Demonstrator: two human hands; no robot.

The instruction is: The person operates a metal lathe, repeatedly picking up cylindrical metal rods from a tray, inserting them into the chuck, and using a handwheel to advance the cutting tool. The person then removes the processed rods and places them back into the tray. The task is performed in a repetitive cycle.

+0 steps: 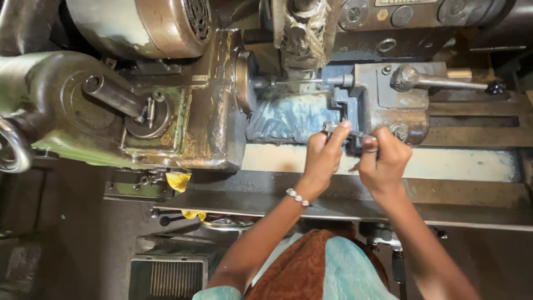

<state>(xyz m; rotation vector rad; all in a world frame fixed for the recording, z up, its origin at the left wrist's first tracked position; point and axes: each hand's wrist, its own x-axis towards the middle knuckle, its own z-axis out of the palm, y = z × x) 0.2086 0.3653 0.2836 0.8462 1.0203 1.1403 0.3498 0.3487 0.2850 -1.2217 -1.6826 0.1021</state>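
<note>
Nearest me, my left hand [323, 153], a white bead bracelet [297, 196] on its wrist, pinches a small bright metal piece [331, 126] between fingertip and thumb. Just beside it my right hand [383, 158] is closed on a dark knob [368, 143] at the front edge of the grey cast tool block [383, 105]. Beyond, a thin steel rod [297, 81] runs to the worn, oily round chuck [245, 80]. A smooth lever [438, 81] juts right.
</note>
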